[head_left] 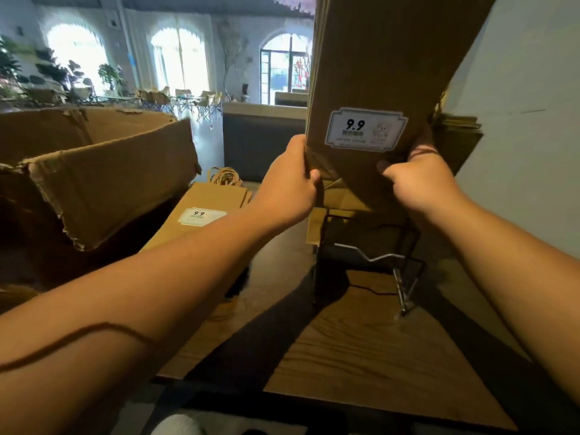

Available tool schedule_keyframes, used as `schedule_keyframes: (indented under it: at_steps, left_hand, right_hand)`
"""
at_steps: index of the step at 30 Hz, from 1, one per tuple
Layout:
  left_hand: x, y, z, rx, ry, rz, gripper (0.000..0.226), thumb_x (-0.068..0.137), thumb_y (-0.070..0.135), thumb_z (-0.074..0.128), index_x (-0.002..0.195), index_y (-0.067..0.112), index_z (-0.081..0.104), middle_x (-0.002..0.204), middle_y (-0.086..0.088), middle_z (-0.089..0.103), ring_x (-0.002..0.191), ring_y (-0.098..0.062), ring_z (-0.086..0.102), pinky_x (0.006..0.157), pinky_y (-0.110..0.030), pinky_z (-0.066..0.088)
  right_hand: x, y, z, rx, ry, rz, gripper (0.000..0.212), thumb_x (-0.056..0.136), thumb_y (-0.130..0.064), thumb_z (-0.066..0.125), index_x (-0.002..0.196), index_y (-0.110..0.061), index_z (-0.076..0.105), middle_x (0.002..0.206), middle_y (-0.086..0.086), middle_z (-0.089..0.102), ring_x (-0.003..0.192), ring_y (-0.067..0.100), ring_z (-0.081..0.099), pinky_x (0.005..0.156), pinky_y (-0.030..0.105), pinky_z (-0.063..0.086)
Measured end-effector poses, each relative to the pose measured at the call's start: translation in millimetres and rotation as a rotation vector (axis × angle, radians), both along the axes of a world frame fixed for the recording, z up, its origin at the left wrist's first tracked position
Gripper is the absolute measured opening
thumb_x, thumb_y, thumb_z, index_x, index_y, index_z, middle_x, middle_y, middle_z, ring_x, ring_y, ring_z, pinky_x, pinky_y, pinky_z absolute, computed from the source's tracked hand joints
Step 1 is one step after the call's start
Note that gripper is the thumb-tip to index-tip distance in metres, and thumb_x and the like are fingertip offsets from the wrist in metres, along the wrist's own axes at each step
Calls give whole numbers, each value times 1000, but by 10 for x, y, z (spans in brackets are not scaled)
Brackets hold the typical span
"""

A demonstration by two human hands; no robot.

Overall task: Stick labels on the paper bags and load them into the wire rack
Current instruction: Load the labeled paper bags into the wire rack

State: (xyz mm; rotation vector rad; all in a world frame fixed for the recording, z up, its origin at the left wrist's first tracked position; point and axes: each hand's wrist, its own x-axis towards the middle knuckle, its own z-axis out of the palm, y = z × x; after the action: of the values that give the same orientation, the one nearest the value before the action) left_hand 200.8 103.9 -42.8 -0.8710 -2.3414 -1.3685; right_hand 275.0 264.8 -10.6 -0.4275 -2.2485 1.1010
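I hold a stack of flat brown paper bags (pixel 386 67) upright above the wire rack (pixel 373 255), gripping its lower end. My left hand (pixel 288 183) clasps the bottom left corner, my right hand (pixel 417 180) the bottom right. A white "9.9" label (pixel 365 128) is stuck on the front bag, between my hands. The rack is a black and silver wire frame standing on the wooden table, with more brown bags (pixel 456 136) behind it. Another labelled bag (pixel 207 208) lies flat on the table to the left, partly hidden by my left forearm.
A large torn cardboard box (pixel 94 171) stands at the left of the wooden table (pixel 361 350). A grey wall (pixel 527 120) rises close on the right. Twine handles (pixel 226 175) lie beyond the flat bag. A room with chairs and arched windows opens behind.
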Motion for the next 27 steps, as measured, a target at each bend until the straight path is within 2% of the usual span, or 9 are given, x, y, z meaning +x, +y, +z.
schedule_keyframes:
  at_steps: [4, 7, 11, 14, 16, 18, 20, 23, 27]
  left_hand:
    - [-58, 343, -25, -58, -38, -44, 35, 101, 11, 49, 135, 20, 47, 119, 6, 57, 95, -5, 56, 76, -18, 47]
    - [-128, 475, -95, -85, -90, -45, 32, 100, 10, 49, 130, 20, 49, 117, 6, 57, 91, -3, 54, 71, -16, 43]
    - [-204, 552, -227, -145, -149, -39, 34, 99, 8, 51, 132, 19, 50, 119, 4, 58, 92, -4, 54, 65, -13, 39]
    - [-213, 579, -333, -194, -192, -72, 35, 99, 9, 52, 132, 18, 50, 119, 3, 61, 104, -11, 58, 78, -22, 49]
    - [-213, 591, -397, -206, -221, -90, 32, 101, 12, 49, 132, 18, 50, 121, 1, 61, 110, -15, 59, 92, -33, 52]
    - [-237, 589, -444, -207, -239, -91, 30, 103, 15, 46, 132, 19, 50, 124, 0, 60, 112, -17, 58, 98, -37, 50]
    - [-269, 572, -483, -198, -274, -94, 24, 104, 18, 45, 127, 19, 52, 120, 0, 62, 109, -17, 60, 96, -37, 50]
    - [-287, 540, -567, -202, -348, -118, 22, 106, 28, 42, 121, 18, 54, 114, -2, 63, 105, -18, 62, 94, -38, 52]
    - [-294, 512, -706, -152, -484, -147, 37, 107, 43, 35, 124, 17, 54, 116, -3, 64, 106, -18, 62, 101, -43, 49]
  right_hand:
    - [26, 340, -60, 2, -87, -59, 38, 97, -17, 58, 133, -8, 51, 132, 16, 57, 108, 29, 55, 84, 32, 42]
    - [36, 488, -177, 27, -215, -55, 19, 98, -10, 53, 114, -1, 57, 124, 23, 59, 107, 34, 57, 84, 33, 45]
    - [-12, 563, -350, 52, -285, -63, 31, 99, -9, 48, 126, 3, 54, 125, 23, 59, 113, 38, 56, 80, 30, 41]
    - [-73, 589, -464, 10, -186, -16, 54, 98, -11, 53, 149, -17, 34, 136, 9, 52, 104, 24, 58, 81, 24, 43]
    - [-79, 591, -545, 45, -162, -10, 36, 99, -17, 52, 135, -18, 45, 117, 4, 55, 86, 12, 55, 64, 22, 43]
    - [-90, 601, -634, 83, -148, -24, 20, 100, -29, 50, 116, -17, 52, 108, 2, 55, 87, 15, 55, 62, 27, 41]
    - [-96, 613, -684, 84, -154, -22, 23, 102, -37, 46, 105, -16, 55, 100, 1, 55, 87, 17, 55, 63, 28, 38]
    - [-95, 643, -758, 178, -203, -11, 31, 103, -35, 46, 78, -18, 52, 79, 0, 53, 71, 13, 53, 54, 25, 33]
    - [-123, 667, -856, 195, -277, 2, 28, 102, -36, 49, 79, -19, 53, 79, -1, 54, 70, 12, 54, 55, 25, 37]
